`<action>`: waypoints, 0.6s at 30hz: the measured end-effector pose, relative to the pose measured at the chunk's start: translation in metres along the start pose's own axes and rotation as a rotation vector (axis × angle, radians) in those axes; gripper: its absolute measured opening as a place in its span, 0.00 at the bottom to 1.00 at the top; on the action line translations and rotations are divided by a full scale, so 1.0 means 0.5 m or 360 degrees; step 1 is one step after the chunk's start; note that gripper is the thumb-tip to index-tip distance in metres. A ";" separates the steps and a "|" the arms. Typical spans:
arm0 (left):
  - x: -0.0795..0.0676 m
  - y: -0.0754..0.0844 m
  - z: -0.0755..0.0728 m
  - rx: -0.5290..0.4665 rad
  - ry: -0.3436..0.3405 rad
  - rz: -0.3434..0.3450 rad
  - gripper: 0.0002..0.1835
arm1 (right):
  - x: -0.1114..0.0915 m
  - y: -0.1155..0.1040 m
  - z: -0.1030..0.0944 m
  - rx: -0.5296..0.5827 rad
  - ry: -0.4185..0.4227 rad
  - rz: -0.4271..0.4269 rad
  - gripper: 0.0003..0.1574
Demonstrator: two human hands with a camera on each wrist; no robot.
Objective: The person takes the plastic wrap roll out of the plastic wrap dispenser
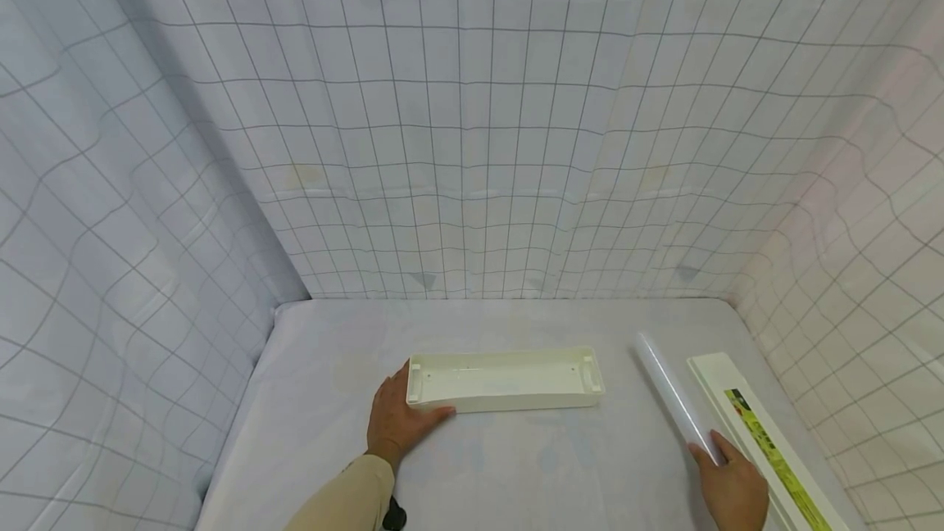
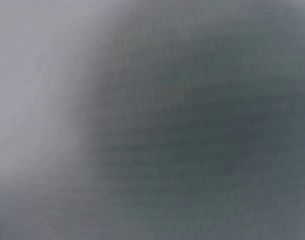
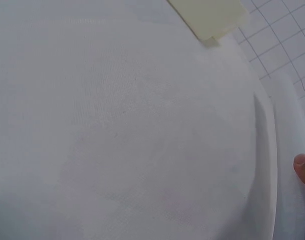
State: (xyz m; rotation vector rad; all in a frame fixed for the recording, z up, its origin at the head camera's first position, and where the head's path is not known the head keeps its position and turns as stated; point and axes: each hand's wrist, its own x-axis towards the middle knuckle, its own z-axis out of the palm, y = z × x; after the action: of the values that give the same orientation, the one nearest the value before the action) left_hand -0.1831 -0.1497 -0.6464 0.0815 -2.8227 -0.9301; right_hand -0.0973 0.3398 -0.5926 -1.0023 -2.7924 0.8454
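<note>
At the middle of the table lies a long, shallow cream plastic box (image 1: 509, 379), its hollow side up, with small fittings at both ends. My left hand (image 1: 398, 416) holds its left end, thumb along the front wall and fingers round the far side. My right hand (image 1: 733, 486) grips the near end of a roll of clear plastic film (image 1: 674, 392), which slants away to the far left. In the right wrist view, part of the cream box (image 3: 210, 17) and my thumb (image 3: 303, 169) show. The left wrist view is only a dark blur.
Right of the roll lies a long cream lid (image 1: 719, 375) with a green and yellow label (image 1: 774, 453). White sheet covers the table (image 1: 516, 474). Grid-patterned cloth walls (image 1: 472, 146) stand at the back and both sides.
</note>
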 end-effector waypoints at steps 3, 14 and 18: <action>-0.001 -0.002 0.003 -0.0001 0.0016 -0.0001 0.66 | 0.002 -0.001 -0.002 -0.0041 -0.0013 -0.0031 0.39; 0.000 -0.002 0.005 -0.0005 0.0037 0.0023 0.67 | 0.006 0.001 -0.002 -0.0161 -0.0049 -0.0103 0.39; 0.000 -0.002 0.004 0.0001 0.0017 0.0012 0.67 | 0.007 -0.001 0.005 -0.0156 -0.0066 -0.0058 0.39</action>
State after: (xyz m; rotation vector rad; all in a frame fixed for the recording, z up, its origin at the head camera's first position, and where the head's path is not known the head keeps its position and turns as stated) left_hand -0.1835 -0.1494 -0.6489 0.0757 -2.8117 -0.9241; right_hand -0.1011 0.3406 -0.5947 -0.9546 -2.9033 0.7404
